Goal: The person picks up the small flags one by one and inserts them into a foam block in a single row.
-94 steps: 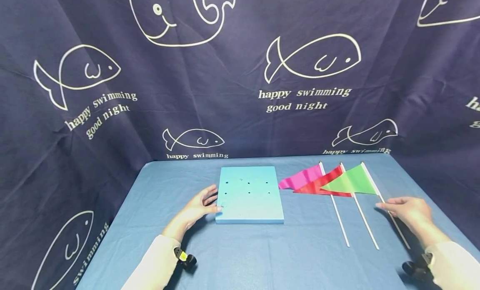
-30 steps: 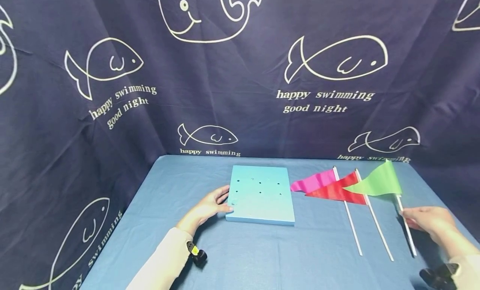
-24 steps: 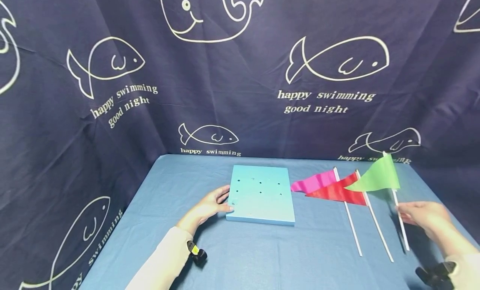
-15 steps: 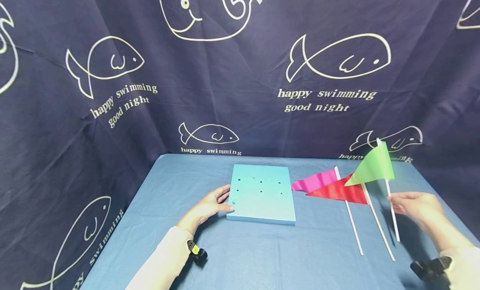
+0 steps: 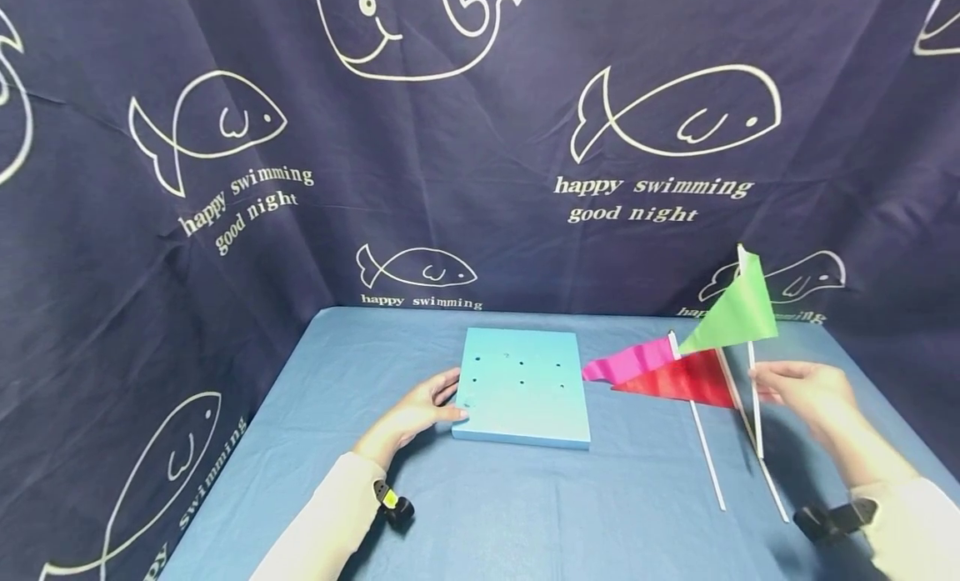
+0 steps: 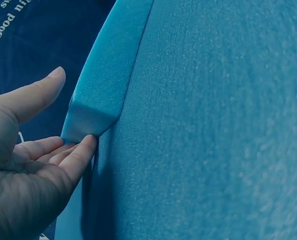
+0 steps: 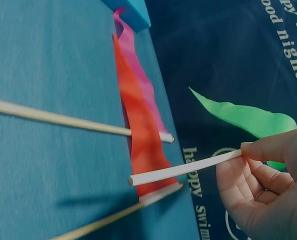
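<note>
A light-blue foam-like block [image 5: 525,416] with several small holes in its top lies mid-table. My left hand [image 5: 417,411] rests at its left side; in the left wrist view the fingertips [image 6: 88,142] touch the block's corner, with the thumb raised. On the right, my right hand [image 5: 810,391] pinches the white stick of a green pennant flag [image 5: 738,310] between thumb and fingers. That flag is lifted and nearly upright, its cloth hanging leftward. Under it lie a red pennant flag [image 5: 686,378] and a pink pennant flag [image 5: 630,361], partly overlapping.
The table wears a blue cloth [image 5: 495,514]. A dark blue curtain [image 5: 480,172] printed with fish and lettering rises behind and at both sides. The pink flag's tip reaches the block's right edge.
My right hand has taken the green flag off the table, raised it and carried it left over the red one. The left hand stays at the block; the head view has shifted slightly.
</note>
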A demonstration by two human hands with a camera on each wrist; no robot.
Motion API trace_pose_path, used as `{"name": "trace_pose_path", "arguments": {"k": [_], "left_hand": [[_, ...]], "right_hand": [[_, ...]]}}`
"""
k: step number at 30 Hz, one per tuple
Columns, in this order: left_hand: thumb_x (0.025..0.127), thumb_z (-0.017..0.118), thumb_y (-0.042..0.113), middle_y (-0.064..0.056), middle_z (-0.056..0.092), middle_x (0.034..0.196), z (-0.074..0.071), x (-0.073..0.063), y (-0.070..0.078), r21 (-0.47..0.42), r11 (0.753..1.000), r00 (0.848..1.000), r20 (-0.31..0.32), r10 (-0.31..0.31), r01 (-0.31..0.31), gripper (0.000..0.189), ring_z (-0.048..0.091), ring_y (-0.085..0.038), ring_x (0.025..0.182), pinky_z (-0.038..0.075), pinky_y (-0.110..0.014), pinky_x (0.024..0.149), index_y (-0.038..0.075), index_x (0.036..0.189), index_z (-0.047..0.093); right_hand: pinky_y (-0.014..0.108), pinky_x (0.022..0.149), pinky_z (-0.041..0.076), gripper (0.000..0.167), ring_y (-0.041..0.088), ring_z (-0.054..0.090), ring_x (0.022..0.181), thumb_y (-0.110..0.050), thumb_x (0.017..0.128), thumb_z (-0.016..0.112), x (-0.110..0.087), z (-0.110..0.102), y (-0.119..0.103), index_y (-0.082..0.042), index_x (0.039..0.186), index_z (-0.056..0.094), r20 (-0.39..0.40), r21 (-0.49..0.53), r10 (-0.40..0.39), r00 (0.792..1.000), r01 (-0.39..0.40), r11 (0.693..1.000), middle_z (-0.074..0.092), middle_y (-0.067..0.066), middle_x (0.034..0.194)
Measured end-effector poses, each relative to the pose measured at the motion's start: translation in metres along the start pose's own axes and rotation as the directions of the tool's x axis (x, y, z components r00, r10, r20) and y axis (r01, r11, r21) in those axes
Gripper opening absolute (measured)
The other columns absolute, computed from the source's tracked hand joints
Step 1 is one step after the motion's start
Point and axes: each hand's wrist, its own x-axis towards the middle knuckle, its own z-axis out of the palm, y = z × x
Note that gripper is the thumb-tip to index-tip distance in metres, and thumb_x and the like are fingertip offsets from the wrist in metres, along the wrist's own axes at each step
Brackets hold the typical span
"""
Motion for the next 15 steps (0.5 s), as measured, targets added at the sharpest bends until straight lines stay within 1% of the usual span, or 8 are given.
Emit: {"name": "trace_pose_path", "arguments": {"k": [3, 4, 8, 13, 15], "left_hand": [[0.083, 0.072, -0.001, -0.022, 0.023, 0.158, 0.0, -0.001, 0.0, 0.0, 1.0, 1.0, 0.003, -0.005, 0.005, 0.085, 0.022, -0.033, 0.147, 0.021, -0.046, 0.122, -0.006, 0.151, 0.021], [0.083, 0.071, -0.001, -0.022, 0.022, 0.158, 0.0, -0.001, 0.0, -0.003, 1.0, 1.0, 0.005, -0.005, 0.005, 0.085, 0.022, -0.033, 0.147, 0.021, -0.046, 0.122, -0.006, 0.151, 0.021], [0.083, 0.071, -0.001, -0.022, 0.022, 0.158, 0.0, -0.002, 0.001, -0.009, 1.0, 1.0, 0.008, -0.002, 0.002, 0.084, 0.021, -0.033, 0.147, 0.02, -0.046, 0.122, -0.006, 0.151, 0.021], [0.083, 0.07, -0.001, -0.022, 0.021, 0.159, 0.0, -0.002, 0.001, -0.01, 1.0, 1.0, 0.009, 0.001, -0.001, 0.085, 0.021, -0.033, 0.147, 0.019, -0.046, 0.122, -0.006, 0.151, 0.02], [0.083, 0.071, -0.001, -0.022, 0.021, 0.159, 0.0, -0.002, 0.001, -0.01, 1.0, 1.0, 0.008, 0.0, 0.0, 0.085, 0.021, -0.033, 0.147, 0.019, -0.046, 0.122, -0.006, 0.151, 0.02]], "right_hand": [[0.005, 0.06, 0.051, 0.062, -0.003, 0.069, 0.066, -0.032, 0.093, 0.065, 0.002, 0.006, -0.007, 0.02, 0.124, 0.053, -0.002, 0.007, -0.008, 1.0, 0.008, 1.0, 0.07, -0.019, 0.071], [0.005, 0.06, 0.05, 0.062, -0.003, 0.069, 0.066, -0.032, 0.093, 0.064, 0.002, 0.007, -0.009, 0.02, 0.126, 0.052, -0.001, 0.008, -0.01, 1.0, 0.01, 1.0, 0.07, -0.02, 0.072], [0.005, 0.061, 0.051, 0.059, -0.002, 0.069, 0.067, -0.031, 0.092, 0.065, 0.003, 0.013, -0.016, 0.018, 0.124, 0.055, -0.011, 0.016, -0.035, 0.999, 0.035, 0.999, 0.069, -0.022, 0.07], [0.004, 0.061, 0.045, 0.057, -0.005, 0.067, 0.067, -0.034, 0.092, 0.065, 0.004, 0.021, -0.027, 0.013, 0.123, 0.059, -0.04, -0.023, -0.061, 0.997, 0.06, 0.998, 0.068, -0.026, 0.069], [0.004, 0.062, 0.046, 0.055, -0.006, 0.067, 0.067, -0.035, 0.091, 0.066, 0.004, 0.025, -0.032, 0.011, 0.121, 0.061, -0.044, -0.01, -0.077, 0.996, 0.076, 0.997, 0.067, -0.028, 0.069]]}}
